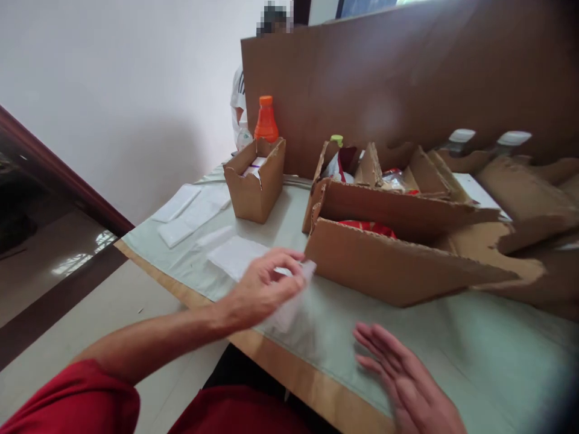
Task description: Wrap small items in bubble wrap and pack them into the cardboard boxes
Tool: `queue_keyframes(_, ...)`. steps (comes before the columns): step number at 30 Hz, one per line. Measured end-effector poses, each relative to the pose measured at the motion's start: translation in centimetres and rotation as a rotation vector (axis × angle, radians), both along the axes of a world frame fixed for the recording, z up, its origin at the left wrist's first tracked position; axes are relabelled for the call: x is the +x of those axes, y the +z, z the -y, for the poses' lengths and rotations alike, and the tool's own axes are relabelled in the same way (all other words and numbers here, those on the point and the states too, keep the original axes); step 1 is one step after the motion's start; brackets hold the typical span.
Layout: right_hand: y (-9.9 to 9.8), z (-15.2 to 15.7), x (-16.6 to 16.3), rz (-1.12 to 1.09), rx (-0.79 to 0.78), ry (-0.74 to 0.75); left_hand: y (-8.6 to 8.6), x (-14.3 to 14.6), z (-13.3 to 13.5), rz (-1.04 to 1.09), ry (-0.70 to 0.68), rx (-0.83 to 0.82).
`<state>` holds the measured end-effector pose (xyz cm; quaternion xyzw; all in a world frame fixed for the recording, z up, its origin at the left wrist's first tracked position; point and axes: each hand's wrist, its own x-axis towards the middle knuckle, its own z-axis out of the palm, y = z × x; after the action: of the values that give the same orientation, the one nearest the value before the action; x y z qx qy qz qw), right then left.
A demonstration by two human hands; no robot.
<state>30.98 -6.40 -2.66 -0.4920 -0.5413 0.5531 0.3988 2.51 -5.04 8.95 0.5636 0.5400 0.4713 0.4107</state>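
Near the table's front edge, my left hand [269,282] pinches a thin, translucent plastic bag [287,312] between thumb and fingers. The bag hangs down over the cloth and is partly blurred. To the right, my right hand [402,374] is held above the table with its fingers stretched out and nothing in it. Behind my left hand, a flat white packet [233,256] lies on the cloth, partly covered by that hand. More flat white packets [194,222] lie farther left.
A small cardboard box [254,196] stands at the back, with an orange bottle [266,123] behind it. Cardboard bins [362,259] holding packets fill the right, with white-capped bottles [511,141] behind. A tall cardboard panel [384,84] partly hides another person [237,102].
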Motion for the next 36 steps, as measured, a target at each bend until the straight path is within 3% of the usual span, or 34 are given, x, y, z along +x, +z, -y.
queue_keyframes(3,1.3,0.2,-1.8,-0.278,-0.208,0.029,-3.2,4.8,1.7,0.062,-0.319,-0.155)
queue_keyframes(6,1.7,-0.1,-1.6,-0.172,-0.306,-0.034,-5.4,6.7,3.5,-0.010,-0.498,-0.154)
queue_keyframes(9,1.9,-0.4,-1.1,0.056,-0.247,-0.050,-7.0,5.7,4.4,-0.238,-0.379,0.021)
queue_keyframes(13,1.5,-0.9,-1.4,0.303,-0.056,0.004,-8.4,0.7,2.7,-0.711,-0.189,0.269)
queue_keyframes(15,1.2,-1.0,-1.4,0.371,0.024,0.021,-8.8,-2.7,0.8,-0.865,-0.031,0.257)
queue_keyframes(18,0.7,-1.1,-1.2,0.398,0.052,0.019,-9.3,-7.2,-1.8,-0.916,0.191,0.066)
queue_keyframes(21,0.5,-1.0,-1.0,0.414,0.036,0.001,-9.7,-9.2,-2.9,-0.853,0.227,-0.078)
queue_keyframes(25,0.7,-0.8,-1.2,0.403,0.021,0.001,-8.8,-8.3,-2.0,-0.750,0.183,-0.110)
queue_keyframes(31,2.7,-1.3,0.2,0.468,0.084,0.021,-5.5,-6.9,-0.9,0.086,0.113,-0.426)
queue_keyframes(33,3.7,-2.1,1.7,0.531,0.118,0.010,-5.1,-6.6,-1.1,0.232,0.141,-0.459)
queue_keyframes(36,5.1,-3.7,4.6,0.650,0.172,-0.015,-5.7,-5.9,-1.7,0.288,0.159,-0.459)
